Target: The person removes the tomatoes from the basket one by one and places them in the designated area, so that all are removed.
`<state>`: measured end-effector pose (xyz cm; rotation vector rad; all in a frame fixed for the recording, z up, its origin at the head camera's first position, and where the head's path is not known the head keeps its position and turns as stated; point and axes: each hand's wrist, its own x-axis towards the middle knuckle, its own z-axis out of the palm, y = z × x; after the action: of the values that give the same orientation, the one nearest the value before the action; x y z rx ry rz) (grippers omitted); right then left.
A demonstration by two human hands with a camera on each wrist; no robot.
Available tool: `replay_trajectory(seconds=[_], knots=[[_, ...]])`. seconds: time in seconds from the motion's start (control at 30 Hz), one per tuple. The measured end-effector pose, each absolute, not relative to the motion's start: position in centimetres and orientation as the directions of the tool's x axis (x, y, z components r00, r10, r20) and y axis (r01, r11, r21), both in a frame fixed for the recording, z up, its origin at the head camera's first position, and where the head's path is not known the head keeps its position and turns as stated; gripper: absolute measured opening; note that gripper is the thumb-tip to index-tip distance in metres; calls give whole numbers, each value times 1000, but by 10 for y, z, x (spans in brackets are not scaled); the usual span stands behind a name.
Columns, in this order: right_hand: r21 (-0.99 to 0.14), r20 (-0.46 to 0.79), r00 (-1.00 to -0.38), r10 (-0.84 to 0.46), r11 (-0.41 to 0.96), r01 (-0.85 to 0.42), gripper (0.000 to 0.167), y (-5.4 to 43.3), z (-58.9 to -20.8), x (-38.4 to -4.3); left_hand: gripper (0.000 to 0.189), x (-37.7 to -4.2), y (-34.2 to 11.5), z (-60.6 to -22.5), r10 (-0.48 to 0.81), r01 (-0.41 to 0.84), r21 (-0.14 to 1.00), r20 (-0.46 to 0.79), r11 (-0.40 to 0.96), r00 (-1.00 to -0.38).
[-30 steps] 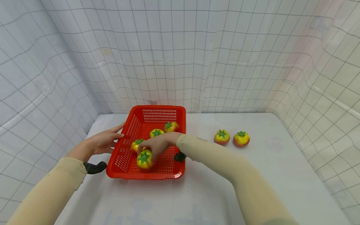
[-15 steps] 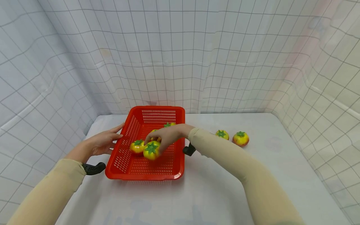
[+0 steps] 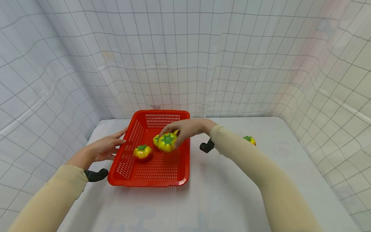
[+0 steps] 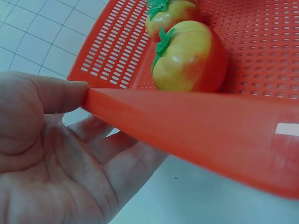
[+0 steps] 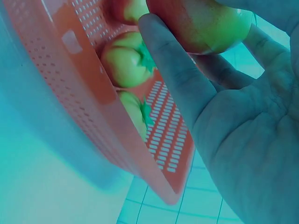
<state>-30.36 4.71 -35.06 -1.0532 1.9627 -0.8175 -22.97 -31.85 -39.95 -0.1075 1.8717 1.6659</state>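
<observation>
My right hand (image 3: 188, 127) grips a yellow-and-red tomato (image 3: 167, 142) with a green leafy top, held above the red plastic basket (image 3: 149, 183). The right wrist view shows fingers and thumb around this tomato (image 5: 205, 25). Inside the basket, one tomato (image 3: 142, 152) sits at the left; another (image 3: 156, 140) is partly covered by the held one, and a third is mostly hidden behind my right hand. At the basket's left side, my left hand (image 3: 105, 146) holds the rim (image 4: 187, 116), thumb at its edge and fingers beneath it.
A tomato (image 3: 250, 140) lies on the white table (image 3: 284, 161) to the right, partly hidden by my right sleeve (image 3: 246, 154). A white gridded cloth (image 3: 185, 64) hangs behind the table and along both sides.
My right hand has lifted the tomato from the front of the basket and moved it back and to the right. The right forearm now covers one table tomato. The left hand keeps its place.
</observation>
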Motion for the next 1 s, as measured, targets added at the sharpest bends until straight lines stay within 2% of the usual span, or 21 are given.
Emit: replay_trajectory(seconds=[0.47,0.7,1.0], knots=[[-803,-278,-453,-847,463,-374,63,92,-338,-313,73,-229,-318,-402,330,-454,869,-494,196,-804],[-782,-293,-517,-805,513,-355,61,117,-331,-315,72,-229,-318,-403,332,-450,872,-490,193,-806],[-816,-277,-549,-789,495,-299,59,149,-327,-318,71,-231,-320,-404,339,-447,874,-486,192,-805]])
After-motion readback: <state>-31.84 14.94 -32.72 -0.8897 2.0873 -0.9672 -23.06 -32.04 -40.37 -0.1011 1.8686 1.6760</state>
